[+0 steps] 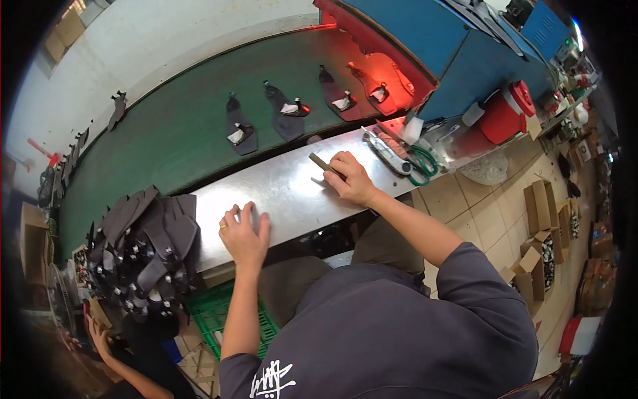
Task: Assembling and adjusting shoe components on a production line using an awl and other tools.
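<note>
My left hand (244, 234) rests on the shiny metal ledge (282, 193), fingers spread and holding nothing; a ring shows on one finger. Farther right, my right hand (352, 178) grips a short, flat olive-brown stick (325, 164) whose free end points up and left, over the ledge. What kind of tool it is, I cannot tell. Beyond the ledge, several dark sandal soles with straps and white bits on them, such as one sole (240, 130), lie in a row on the green conveyor belt (169, 143). The rightmost sole (377, 93) is lit red.
To my left is a heaped pile of dark sandal parts (143, 246), with a co-worker's hand (100, 338) below it. Scissors with green handles (422, 163) and other tools lie at the ledge's right end, near a red jug (498, 116). A blue machine (458, 66) covers the belt's far right.
</note>
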The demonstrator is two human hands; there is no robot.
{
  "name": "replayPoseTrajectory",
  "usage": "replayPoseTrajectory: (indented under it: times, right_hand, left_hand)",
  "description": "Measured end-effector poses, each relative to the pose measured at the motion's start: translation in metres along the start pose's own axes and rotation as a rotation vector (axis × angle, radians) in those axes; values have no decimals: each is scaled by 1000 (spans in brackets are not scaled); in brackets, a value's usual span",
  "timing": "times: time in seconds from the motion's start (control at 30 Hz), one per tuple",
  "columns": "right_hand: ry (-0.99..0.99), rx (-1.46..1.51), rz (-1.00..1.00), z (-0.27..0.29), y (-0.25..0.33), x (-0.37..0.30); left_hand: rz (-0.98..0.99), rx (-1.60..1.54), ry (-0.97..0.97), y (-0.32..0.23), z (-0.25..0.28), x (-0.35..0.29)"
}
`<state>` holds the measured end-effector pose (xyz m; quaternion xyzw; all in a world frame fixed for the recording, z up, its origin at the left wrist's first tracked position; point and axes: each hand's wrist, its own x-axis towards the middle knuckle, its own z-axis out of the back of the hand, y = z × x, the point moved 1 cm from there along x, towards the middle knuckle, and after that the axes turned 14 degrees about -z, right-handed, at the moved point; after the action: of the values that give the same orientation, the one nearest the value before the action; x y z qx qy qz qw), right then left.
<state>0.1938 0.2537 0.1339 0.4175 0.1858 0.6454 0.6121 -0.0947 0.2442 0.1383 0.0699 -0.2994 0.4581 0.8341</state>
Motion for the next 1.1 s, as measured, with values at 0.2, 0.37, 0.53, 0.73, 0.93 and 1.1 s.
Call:
replayPoseTrajectory:
  times: [0.2, 0.37, 0.53, 0.73, 0.93, 1.1]
  right_hand:
    - [270, 342, -421, 27, -6, 15]
    - [292, 272, -149, 106, 83, 44]
    - [111, -160, 344, 117, 80, 42]
    - [299, -460, 218, 89, -12, 9]
    - [277, -464, 161, 100, -17, 2]
    - [245, -430, 77, 101, -10, 8]
  left_hand:
    - [-4, -1, -101, 0, -1, 6]
    - [345, -425, -62, 41, -20, 27]
    - [394, -350, -151, 68, -55, 100]
    - [636, -118, 10, 75, -94, 170]
    - [712, 46, 7, 84, -128, 200]
    - [620, -167, -284, 87, -128, 206]
